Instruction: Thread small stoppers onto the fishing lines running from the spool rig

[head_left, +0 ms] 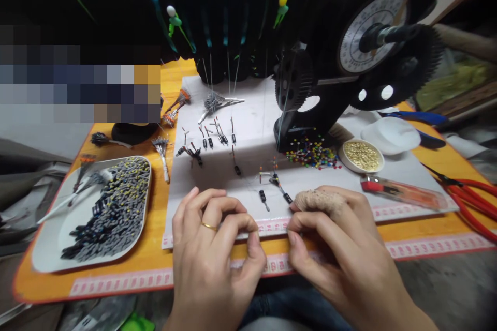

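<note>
1. In the head view, the left hand (212,248) is curled, with its thumb and first finger pinched tight together at the near edge of the white mat (248,129). It wears a gold ring (209,226)
2. The right hand (341,248) is curled too, with its thumb and fingers pinched together just beside the left hand. A tan cloth cover (322,200) sits on its first finger
3. I cannot tell what the two hands pinch. It is too thin to see, maybe a fine line
4. The small black float (287,197) lies on the mat just in front of the right hand's fingertips, almost touching the covered finger. It is short, dark and thin like a tiny stick
5. Another black float (263,196) lies near it, between the two hands and a bit farther away
6. More little floats lie in rows in the middle of the mat
7. A white tray (50,248) full of dark little pieces sits at the left edge of the orange table (155,264)
8. A red lighter (399,192) lies near the mat's right edge, and a cup of gold beads (363,155) sits behind it
9. A black machine with gears (349,62) stands at the far right of the mat
</note>
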`<state>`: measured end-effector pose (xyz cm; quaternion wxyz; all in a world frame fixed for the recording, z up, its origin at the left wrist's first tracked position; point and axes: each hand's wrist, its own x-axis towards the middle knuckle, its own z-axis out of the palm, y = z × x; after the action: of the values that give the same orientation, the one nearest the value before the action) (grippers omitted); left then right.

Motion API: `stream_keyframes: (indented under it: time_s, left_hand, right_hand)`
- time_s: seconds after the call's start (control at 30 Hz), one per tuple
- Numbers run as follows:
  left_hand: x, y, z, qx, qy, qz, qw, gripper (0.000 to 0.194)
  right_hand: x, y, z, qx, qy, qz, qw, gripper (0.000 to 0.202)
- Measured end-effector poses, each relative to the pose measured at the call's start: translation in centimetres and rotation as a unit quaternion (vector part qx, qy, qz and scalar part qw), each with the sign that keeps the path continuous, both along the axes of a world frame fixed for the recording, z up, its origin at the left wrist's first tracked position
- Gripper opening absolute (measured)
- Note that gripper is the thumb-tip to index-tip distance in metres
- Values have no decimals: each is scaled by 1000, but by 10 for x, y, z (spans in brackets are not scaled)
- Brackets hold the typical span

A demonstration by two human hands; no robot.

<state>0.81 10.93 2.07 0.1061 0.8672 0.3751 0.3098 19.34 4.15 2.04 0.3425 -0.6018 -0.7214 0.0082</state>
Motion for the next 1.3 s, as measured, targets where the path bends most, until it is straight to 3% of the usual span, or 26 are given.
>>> stream_keyframes:
  time_s: [0.5, 0.97, 1.3]
  left_hand:
    - [0, 1, -1, 11, 7, -1, 1000, 21]
    - [5, -1, 1, -5, -12, 19, 1000, 20]
    - [6, -2, 1, -14, -23, 26, 999, 19]
  right_hand:
    - [5, -5, 0, 2, 0, -40, 999, 9]
    - [13, -9, -3, -5, -39, -25, 999, 9]
    - [-2, 0, -1, -3, -5, -75, 997, 1]
